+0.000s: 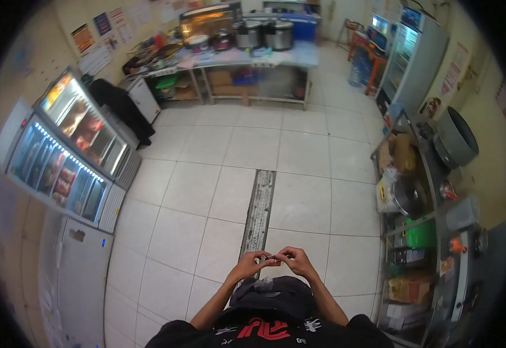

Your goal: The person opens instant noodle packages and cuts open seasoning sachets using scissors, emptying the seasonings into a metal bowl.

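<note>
My left hand (248,266) and my right hand (296,261) meet in front of my waist. Their fingertips pinch a small, thin dark thing (272,258) between them. A bit of orange-red shows just below it. The thing is too small and too covered by fingers to name. Beneath the hands are my dark clothing (276,293) and a whitish patch on it.
A metal drain grate (258,200) runs along the tiled floor ahead. Glass-door fridges (61,168) and a white freezer (82,278) line the left. Large cookers (279,36) stand on the back table (218,58). Loaded shelves (409,220) are at right. A black-clothed shape (122,104) is beside the fridges.
</note>
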The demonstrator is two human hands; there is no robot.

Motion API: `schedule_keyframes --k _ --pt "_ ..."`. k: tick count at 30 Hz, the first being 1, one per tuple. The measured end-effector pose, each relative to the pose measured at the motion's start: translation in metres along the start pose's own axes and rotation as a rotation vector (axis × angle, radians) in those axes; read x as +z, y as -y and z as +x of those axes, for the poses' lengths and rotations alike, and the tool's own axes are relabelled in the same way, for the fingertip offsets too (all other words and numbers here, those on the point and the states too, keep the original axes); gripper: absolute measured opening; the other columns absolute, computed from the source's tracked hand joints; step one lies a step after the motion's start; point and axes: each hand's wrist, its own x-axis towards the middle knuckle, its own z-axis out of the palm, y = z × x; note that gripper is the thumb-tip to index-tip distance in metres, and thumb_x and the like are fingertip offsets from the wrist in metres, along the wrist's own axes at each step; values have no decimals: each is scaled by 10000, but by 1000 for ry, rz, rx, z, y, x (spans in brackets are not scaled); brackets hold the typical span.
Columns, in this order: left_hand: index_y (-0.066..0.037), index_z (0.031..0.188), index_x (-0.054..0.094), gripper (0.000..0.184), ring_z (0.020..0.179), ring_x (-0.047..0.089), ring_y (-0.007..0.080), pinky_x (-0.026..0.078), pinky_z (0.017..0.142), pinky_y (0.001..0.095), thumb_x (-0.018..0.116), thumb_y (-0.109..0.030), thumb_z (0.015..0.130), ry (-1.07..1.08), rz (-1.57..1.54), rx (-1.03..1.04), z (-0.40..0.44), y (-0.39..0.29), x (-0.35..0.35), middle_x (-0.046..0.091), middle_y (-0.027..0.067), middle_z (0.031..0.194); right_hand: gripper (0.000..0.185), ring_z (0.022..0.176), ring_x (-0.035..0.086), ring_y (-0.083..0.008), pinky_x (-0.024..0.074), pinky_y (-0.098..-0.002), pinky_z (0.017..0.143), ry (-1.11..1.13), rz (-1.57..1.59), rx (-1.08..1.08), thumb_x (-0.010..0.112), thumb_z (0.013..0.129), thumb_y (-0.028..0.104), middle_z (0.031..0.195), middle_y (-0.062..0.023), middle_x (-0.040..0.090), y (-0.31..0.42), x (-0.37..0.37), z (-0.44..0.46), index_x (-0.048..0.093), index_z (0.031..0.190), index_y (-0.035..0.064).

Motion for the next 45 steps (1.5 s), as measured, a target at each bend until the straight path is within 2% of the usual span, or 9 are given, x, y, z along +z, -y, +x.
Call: schedule_keyframes --k 6,11,14,19,24,33,36,41,45 --pt "-39 961 674 261 733 588 163 468 697 305 659 -264 830 277 -19 71 84 5 20 673 85 856 200 781 615 -126 499 -256 695 -397 314 70 680 815 69 871 -69 643 -23 -19 -10 585 982 11" --pt "-121 1430 198 843 855 626 207 468 782 328 699 -369 799 306 -78 -20 144 6 8 653 167 869 216 810 605 -121 497 -261 704 -471 320 77 692 809 82 887 -54 618 -45 -47 47 568 974 18" --pt "-123 1431 188 827 822 625 180 470 779 314 695 -330 811 135 -291 -81 193 37 -15 651 151 878 192 788 601 -113 494 -256 685 -361 222 47 690 809 78 854 -42 620 -38 -85 125 571 946 17" --pt "-50 975 675 192 781 603 105 491 679 274 623 -204 873 -51 -194 57 293 42 -105 667 34 901 217 765 588 -108 483 -257 698 -74 61 -26 694 807 115 847 -42 621 23 -136 285 576 968 29" --pt "-33 1009 670 248 851 627 143 508 741 304 631 -226 858 -36 -123 50 432 5 -185 681 94 914 250 811 604 -140 487 -292 729 -93 -89 -38 673 829 135 887 -62 626 65 -213 397 571 1026 20" --pt "-160 1410 303 645 810 600 164 462 733 321 636 -237 862 328 -57 261 673 -74 -201 620 75 804 199 728 572 -98 480 -256 643 -523 286 39 674 841 166 766 -47 622 -17 -352 505 612 894 -16" --pt "-172 1458 114 806 793 621 195 477 725 351 646 -230 855 386 -130 184 749 -71 -191 657 116 847 478 812 637 -180 506 -290 654 -618 526 82 656 852 193 929 -87 616 -7 -386 541 393 1220 35" --pt "-47 1088 632 296 748 623 210 476 714 333 610 -237 863 593 34 381 907 -66 -175 673 129 872 684 910 580 -172 508 -297 670 -863 598 114 678 834 249 1015 -91 575 -25 -469 623 261 1340 57" --pt "-71 1099 626 288 733 619 202 475 697 328 627 -207 845 565 -84 473 1012 -119 -198 672 121 868 577 886 576 -152 480 -279 702 -896 689 5 687 829 222 1046 -82 575 -10 -554 698 365 1277 54"
